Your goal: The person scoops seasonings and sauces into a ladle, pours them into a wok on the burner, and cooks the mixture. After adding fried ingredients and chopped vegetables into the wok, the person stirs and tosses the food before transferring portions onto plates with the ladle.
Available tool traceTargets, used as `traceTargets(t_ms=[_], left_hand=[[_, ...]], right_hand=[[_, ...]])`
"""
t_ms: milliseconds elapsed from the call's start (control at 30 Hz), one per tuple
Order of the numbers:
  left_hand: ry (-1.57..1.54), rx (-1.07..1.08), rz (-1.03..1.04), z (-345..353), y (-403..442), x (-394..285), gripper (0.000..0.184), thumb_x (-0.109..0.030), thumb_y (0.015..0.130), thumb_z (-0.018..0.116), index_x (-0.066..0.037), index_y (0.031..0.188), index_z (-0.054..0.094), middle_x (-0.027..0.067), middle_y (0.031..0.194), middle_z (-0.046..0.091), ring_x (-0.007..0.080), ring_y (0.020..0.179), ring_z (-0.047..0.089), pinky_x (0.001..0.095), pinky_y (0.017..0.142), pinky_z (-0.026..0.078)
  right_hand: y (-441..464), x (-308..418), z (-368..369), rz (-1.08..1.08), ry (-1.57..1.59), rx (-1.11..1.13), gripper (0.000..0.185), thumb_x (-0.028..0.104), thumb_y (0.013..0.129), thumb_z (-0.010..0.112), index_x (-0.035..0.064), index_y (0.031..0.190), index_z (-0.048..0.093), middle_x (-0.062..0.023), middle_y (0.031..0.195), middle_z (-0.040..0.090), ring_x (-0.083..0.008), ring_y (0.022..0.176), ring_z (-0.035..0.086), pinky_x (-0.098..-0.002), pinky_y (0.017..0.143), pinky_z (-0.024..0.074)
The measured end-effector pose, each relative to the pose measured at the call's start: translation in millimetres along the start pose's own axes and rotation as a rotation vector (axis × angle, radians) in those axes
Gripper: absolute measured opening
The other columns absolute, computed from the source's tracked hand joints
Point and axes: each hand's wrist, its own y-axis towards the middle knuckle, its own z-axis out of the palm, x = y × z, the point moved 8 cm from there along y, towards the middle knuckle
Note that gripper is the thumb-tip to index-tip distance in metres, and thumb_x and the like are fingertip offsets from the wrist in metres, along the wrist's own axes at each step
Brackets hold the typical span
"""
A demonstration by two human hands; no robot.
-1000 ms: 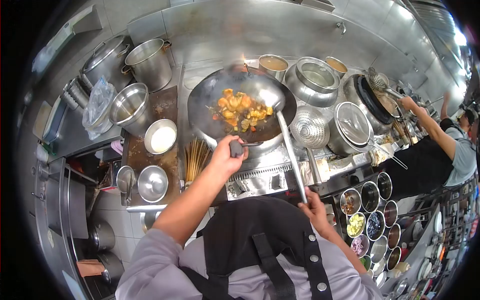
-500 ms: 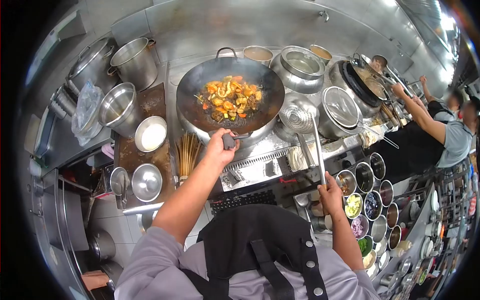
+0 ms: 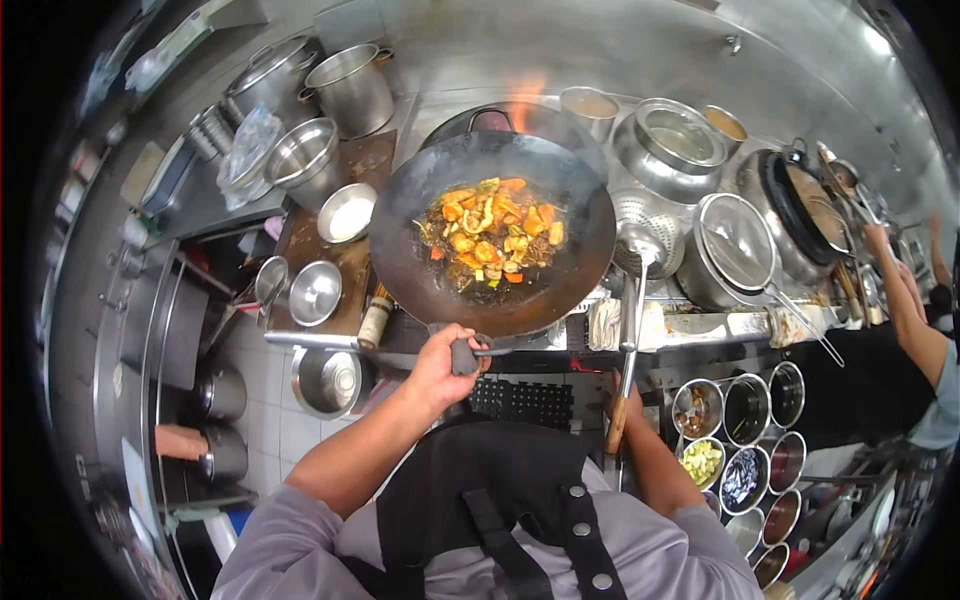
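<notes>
My left hand is closed around the handle of a large dark wok, with a dark pad at the grip. In the wok lies a glossy stir-fry of orange, yellow and green pieces, steaming. A ladle rests with its bowl over a perforated skimmer, its wooden handle end pointing toward me. My right hand is low at the stove's front edge, behind that handle; its fingers are mostly hidden.
Flame rises behind the wok beside a second wok. Right of it stand a lidded-looking pot and a wire strainer. Several ingredient tins are at lower right. A co-worker's arm is at far right.
The wok has come off its burner toward me, and flame now shows behind it. My right hand has let go of the ladle and moved down to the stove's front.
</notes>
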Motion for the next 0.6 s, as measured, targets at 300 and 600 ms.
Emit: traceTargets(t_ms=[300, 600], left_hand=[[0.127, -0.141, -0.074, -63, -9, 68, 0.004, -0.006, 0.081, 0.061, -0.006, 0.079, 0.058, 0.0091, 0.074, 0.059, 0.0226, 0.07, 0.057, 0.0377, 0.078, 0.051], [0.09, -0.087, -0.021, -67, -4, 72, 0.018, 0.0, 0.083, 0.059, -0.002, 0.101, 0.057, 0.0096, 0.096, 0.061, 0.0122, 0.064, 0.055, 0.0291, 0.08, 0.052]], right_hand=[[25, -54, 70, 0.214, 0.01, 0.229, 0.058, 0.029, 0.095, 0.047, 0.0022, 0.146, 0.039, -0.0275, 0.143, 0.046, -0.0436, 0.126, 0.051, -0.0461, 0.11, 0.0394], [-8, 44, 26, -0.352, -0.007, -0.271, 0.089, -0.002, 0.071, 0.065, -0.0027, 0.151, 0.026, -0.0339, 0.144, 0.038, -0.051, 0.132, 0.04, -0.0531, 0.116, 0.0268]])
